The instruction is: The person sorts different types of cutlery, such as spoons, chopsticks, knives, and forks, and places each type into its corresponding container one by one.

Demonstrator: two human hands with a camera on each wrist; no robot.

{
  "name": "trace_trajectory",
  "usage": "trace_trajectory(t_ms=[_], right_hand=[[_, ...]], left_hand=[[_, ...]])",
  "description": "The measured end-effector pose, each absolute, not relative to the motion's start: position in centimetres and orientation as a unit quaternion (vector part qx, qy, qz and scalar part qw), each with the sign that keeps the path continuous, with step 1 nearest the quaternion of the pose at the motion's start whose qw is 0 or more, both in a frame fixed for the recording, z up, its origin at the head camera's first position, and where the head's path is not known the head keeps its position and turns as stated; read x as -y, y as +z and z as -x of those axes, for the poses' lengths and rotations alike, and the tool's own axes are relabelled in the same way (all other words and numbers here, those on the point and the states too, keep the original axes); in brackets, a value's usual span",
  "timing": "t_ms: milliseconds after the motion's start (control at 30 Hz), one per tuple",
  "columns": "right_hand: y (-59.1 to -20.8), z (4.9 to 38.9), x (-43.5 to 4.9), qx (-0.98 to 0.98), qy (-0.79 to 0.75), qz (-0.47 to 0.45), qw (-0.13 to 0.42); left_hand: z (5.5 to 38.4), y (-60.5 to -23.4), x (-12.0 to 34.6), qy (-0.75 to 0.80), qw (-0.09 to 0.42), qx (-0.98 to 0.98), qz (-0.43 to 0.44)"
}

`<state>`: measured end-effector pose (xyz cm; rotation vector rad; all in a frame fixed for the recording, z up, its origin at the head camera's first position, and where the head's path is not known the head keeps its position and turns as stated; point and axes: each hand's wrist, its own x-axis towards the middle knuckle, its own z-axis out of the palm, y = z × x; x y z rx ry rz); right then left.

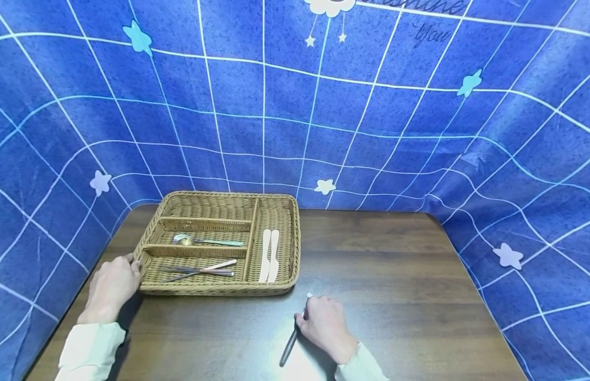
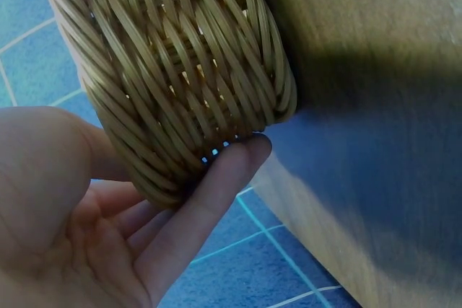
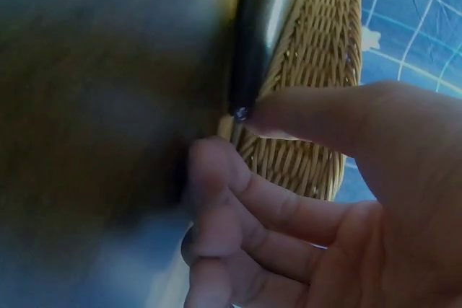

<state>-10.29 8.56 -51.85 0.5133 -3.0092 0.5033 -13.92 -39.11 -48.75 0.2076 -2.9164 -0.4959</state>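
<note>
A brown wicker cutlery basket (image 1: 271, 289) with several compartments sits on the wooden table. My left hand (image 1: 115, 283) grips its left end near the front corner; in the left wrist view the fingers (image 2: 209, 200) lie along the woven wall (image 2: 180, 55). In front of the basket's right corner, my right hand (image 1: 325, 323) pinches a fork by its dark handle (image 1: 288, 349). Its tines (image 1: 316, 288) point away from me, close over the table. From the right wrist, the dark handle (image 3: 267, 27) shows beside the thumb (image 3: 310, 112).
Two pale knives (image 1: 270, 256) lie in the basket's right compartment. Spoons with a green handle (image 1: 220, 242) lie in the middle left compartment, and crossed slender utensils (image 1: 204, 271) in the front left one. Blue patterned cloth (image 1: 295, 106) surrounds the wooden table (image 1: 395, 275) at the back and sides.
</note>
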Motion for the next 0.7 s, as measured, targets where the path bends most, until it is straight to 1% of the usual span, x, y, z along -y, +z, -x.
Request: trace_trajectory(t_ms=[100,367,700], right_hand=[[-51.8,10.5,-8.9,0.971,0.174,-0.163,0.021],[-51.4,10.9,-10.6,0.971,0.169,-0.158,0.053],[-51.2,10.7,-11.6,0.973,0.165,-0.159,0.028]], left_hand=[[14.0,-48.7,39.0,-0.168,0.090,0.979,-0.069],[14.0,-49.0,39.0,-0.167,0.093,0.979,-0.071],[13.9,-49.1,39.0,-0.165,0.096,0.979,-0.069]])
